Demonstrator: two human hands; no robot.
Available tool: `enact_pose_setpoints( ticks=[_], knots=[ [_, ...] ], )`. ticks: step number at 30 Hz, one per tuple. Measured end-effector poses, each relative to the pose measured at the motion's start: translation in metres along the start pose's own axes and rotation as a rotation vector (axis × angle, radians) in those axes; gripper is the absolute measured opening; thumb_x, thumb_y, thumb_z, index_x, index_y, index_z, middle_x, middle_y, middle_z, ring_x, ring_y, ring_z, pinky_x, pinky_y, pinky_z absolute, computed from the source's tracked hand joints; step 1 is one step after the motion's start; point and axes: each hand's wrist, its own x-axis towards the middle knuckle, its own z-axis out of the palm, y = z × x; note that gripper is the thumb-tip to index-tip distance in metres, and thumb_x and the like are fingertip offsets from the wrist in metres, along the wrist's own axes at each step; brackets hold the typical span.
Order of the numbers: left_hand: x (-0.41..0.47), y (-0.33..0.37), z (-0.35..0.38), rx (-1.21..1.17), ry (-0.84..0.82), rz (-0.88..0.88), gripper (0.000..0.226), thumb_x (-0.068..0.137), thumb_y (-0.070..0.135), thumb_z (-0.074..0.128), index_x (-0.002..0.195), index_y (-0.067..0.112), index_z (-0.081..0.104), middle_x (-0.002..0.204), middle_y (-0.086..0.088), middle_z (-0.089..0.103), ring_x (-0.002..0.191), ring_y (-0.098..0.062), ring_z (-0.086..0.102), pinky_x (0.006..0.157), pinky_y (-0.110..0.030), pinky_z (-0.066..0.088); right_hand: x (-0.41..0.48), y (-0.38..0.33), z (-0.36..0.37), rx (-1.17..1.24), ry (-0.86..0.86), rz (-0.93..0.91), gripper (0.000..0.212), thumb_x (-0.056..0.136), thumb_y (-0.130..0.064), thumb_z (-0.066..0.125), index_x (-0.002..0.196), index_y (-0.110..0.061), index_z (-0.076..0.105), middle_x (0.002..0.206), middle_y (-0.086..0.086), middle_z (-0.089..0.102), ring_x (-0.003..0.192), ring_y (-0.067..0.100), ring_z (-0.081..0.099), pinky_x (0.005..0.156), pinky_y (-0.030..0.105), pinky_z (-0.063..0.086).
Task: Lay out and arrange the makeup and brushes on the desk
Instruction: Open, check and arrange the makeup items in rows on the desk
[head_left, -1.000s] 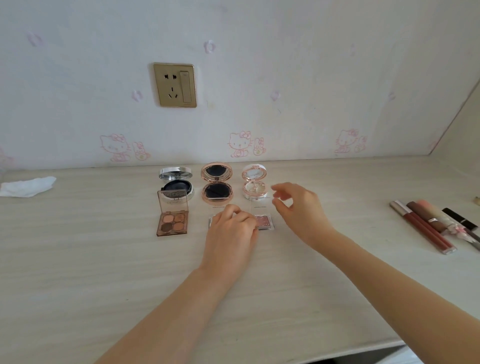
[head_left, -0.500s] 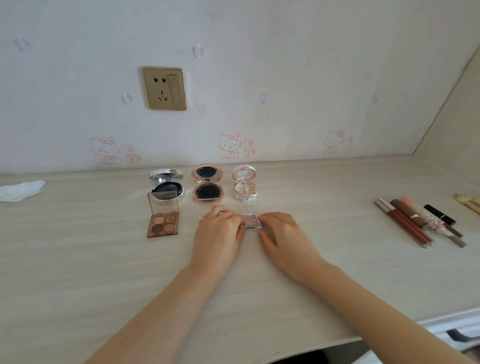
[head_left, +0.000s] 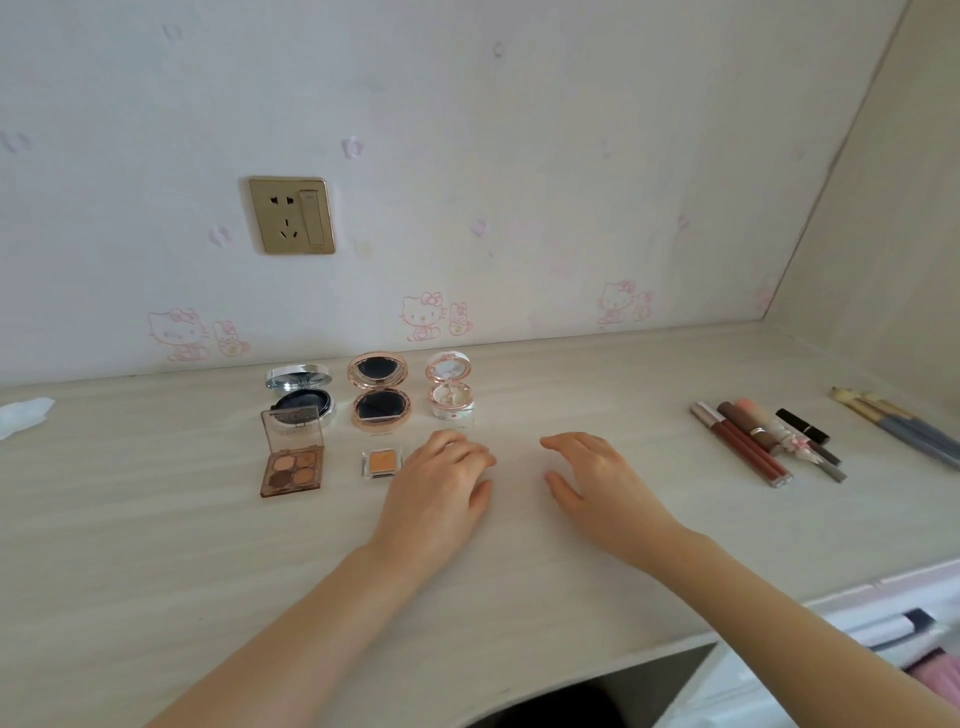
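My left hand (head_left: 441, 488) has slid just right of the orange pan (head_left: 383, 462), uncovering it on the worktop (head_left: 156, 545). I cannot tell whether its curled fingers (head_left: 462, 452) grip anything. My right hand (head_left: 597, 478), farther right, has withdrawn, empty and relaxed. The front row looks nearly set.

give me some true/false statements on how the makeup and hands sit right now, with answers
1. The silver compact, rose-gold compact and pink-white compact all stand open in one row. True.
2. The right hand holds one of the lip glosses. False: it is empty, fingers relaxed, well apart from them.
3. The small orange pan lies in front of the rose-gold compact. True.
4. The four-pan palette is closed. False: its clear lid is up and the four shades show.
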Motion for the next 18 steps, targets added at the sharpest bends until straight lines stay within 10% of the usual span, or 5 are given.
enact_pose_setpoints(
  ticks=[18],
  knots=[
    [0.084,0.116,0.084,-0.276,-0.263,-0.007,0.029,0.092,0.021,0.052,0.117,0.019,0.066,0.117,0.005,0.065,0.120,-0.013,0.047,0.095,-0.031,0.044,-0.082,0.124,-0.086,-0.130,0.115,0.255,0.028,0.092,-0.020,0.057,0.119,-0.017,0.062,0.120,-0.003,0.061,0.117,0.018,0.051,0.090,0.021,0.037]
  ],
)
